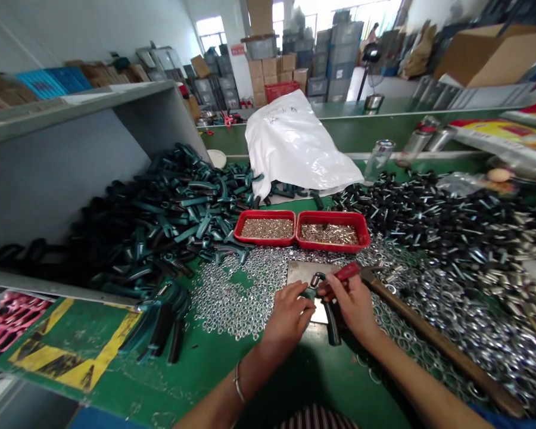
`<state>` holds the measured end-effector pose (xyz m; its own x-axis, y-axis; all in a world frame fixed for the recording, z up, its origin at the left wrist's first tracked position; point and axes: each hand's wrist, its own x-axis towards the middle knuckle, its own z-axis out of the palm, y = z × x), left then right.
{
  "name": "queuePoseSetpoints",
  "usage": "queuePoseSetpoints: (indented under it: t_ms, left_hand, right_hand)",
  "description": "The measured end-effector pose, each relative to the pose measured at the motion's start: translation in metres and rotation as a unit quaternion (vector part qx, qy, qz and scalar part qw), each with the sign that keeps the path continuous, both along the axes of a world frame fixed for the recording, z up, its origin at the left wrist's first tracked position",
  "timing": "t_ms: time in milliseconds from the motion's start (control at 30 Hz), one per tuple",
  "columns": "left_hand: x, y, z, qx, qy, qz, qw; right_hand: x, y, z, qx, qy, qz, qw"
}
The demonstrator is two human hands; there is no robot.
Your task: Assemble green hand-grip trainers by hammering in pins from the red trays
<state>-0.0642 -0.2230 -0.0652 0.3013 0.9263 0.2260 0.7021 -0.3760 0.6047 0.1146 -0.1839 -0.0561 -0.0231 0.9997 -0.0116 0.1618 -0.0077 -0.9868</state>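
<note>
Pinching a green handle (333, 326) in the left hand (290, 310) over a metal plate (297, 272), near the front edge of the bench (154, 381). Clamping the right hand (352, 301) on a red grip (348, 271). Apparently being midway, leaving many loose rings (214, 298).

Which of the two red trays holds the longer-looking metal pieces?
The right tray: its pieces look like slender pins, while the left tray holds finer, grain-like bits.

Behind the white plastic sheet (295, 143), I'm seeing stacked cardboard boxes (264, 74) and grey crates (343, 59). Just right of the sheet, a clear jar (379, 161) is standing; left of the sheet, a blue crate (51, 82) is resting on a shelf (93, 105).
</note>
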Motion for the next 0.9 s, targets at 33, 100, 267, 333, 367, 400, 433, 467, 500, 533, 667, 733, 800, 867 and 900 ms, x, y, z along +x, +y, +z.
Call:
queuePoseSetpoints:
  t_ms: [33, 100, 267, 333, 367, 400, 433, 467, 500, 533, 667, 733, 800, 867, 900]
  left_hand:
    - [0.0, 0.0, 0.0, 0.002, 0.0, 0.001, 1.0]
    - [0.0, -0.001, 0.0, 0.006, -0.002, 0.002, 1.0]
    - [0.002, -0.003, -0.007, 0.01, -0.011, 0.011, 1.0]
    - [0.002, -0.004, -0.009, 0.008, -0.017, 0.013, 1.0]
    - [0.002, -0.004, -0.008, 0.006, -0.02, 0.011, 1.0]
    - [0.002, -0.003, -0.006, 0.007, -0.022, 0.009, 1.0]
    - [0.002, -0.001, -0.003, 0.01, -0.024, 0.009, 1.0]
    - [0.001, 0.001, 0.001, 0.014, -0.024, 0.014, 1.0]
    - [0.001, 0.005, 0.006, 0.019, -0.021, 0.024, 0.999]
    - [0.002, 0.009, 0.011, 0.022, -0.013, 0.036, 0.999]
    - [0.009, 0.03, 0.023, 0.012, 0.052, 0.023, 0.998]
    - [0.013, 0.036, 0.021, 0.004, 0.083, 0.004, 0.997]
    - [0.015, 0.038, 0.018, 0.007, 0.103, 0.004, 0.995]
    - [0.016, 0.037, 0.015, 0.018, 0.118, 0.007, 0.993]
    - [0.016, 0.036, 0.015, 0.026, 0.125, 0.005, 0.992]
  right_hand:
    - [0.0, 0.0, 0.001, 0.011, -0.034, 0.006, 0.999]
    - [0.001, 0.003, 0.002, 0.028, -0.091, 0.017, 0.995]
    - [-0.001, 0.022, 0.004, -0.089, 0.082, 0.072, 0.99]
    - [-0.002, 0.03, 0.005, -0.146, 0.194, 0.092, 0.966]
    - [-0.002, 0.032, 0.006, -0.156, 0.24, 0.089, 0.954]
    - [0.0, 0.034, 0.007, -0.154, 0.277, 0.078, 0.945]
    - [0.004, 0.036, 0.008, -0.146, 0.303, 0.069, 0.939]
    - [0.009, 0.037, 0.01, -0.132, 0.308, 0.065, 0.94]
    - [0.015, 0.038, 0.012, -0.116, 0.284, 0.065, 0.949]
    - [0.023, 0.038, 0.013, -0.104, 0.246, 0.066, 0.961]
    - [0.055, 0.032, 0.016, -0.146, 0.097, 0.068, 0.982]
    - [0.064, 0.024, 0.013, -0.195, 0.059, 0.095, 0.974]
    - [0.066, 0.015, 0.008, -0.222, 0.034, 0.123, 0.967]
    - [0.064, 0.008, 0.002, -0.225, 0.009, 0.129, 0.966]
    - [0.063, 0.006, 0.0, -0.225, -0.01, 0.129, 0.966]
